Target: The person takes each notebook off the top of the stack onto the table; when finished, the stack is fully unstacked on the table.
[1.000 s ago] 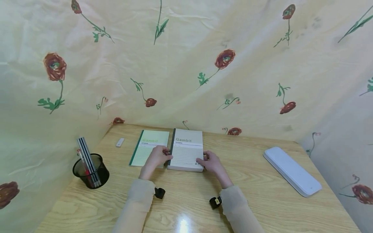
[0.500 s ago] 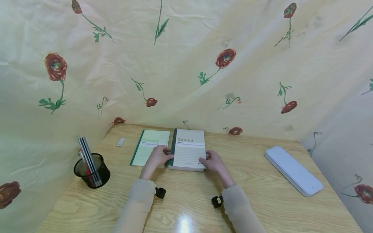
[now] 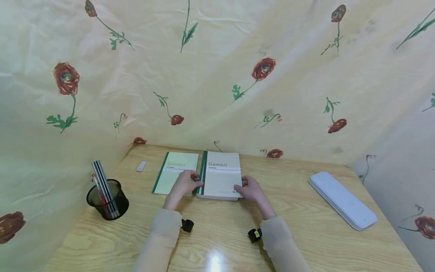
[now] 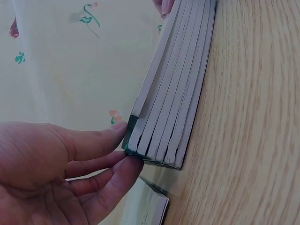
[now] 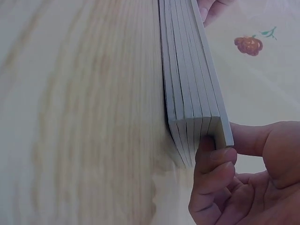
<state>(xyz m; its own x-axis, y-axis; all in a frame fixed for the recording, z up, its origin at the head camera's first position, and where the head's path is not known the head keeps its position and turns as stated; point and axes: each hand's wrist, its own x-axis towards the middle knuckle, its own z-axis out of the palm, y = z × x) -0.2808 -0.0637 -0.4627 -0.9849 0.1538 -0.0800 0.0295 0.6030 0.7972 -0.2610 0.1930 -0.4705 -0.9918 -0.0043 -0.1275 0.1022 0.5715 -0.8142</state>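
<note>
Shifted slightly since the earlier head frames: stack of notebooks, edged a little to its right, both hands travelling with it.

Head view. Stack lies flat on the wooden table, just right of a single green notebook. Left hand grips the stack's spine-side near corner; right hand grips the opposite near corner. Left of the stack: small white eraser; further left and nearer the person, black mesh pen cup with pencils. Well to the right of the stack: long white case. Flowered cloth hangs behind and to both sides.

Left wrist view. Thumb and fingers pinch the stack at its green spine corner; several notebooks, edges fanned unevenly.

Right wrist view. Right hand pinches the stack at its near corner, thumb on top, forefinger curled against the page edges.

Handling judgement: squaring should go best with even inward pressure from both hands, keeping the stack flat so the lower books do not slip.
</note>
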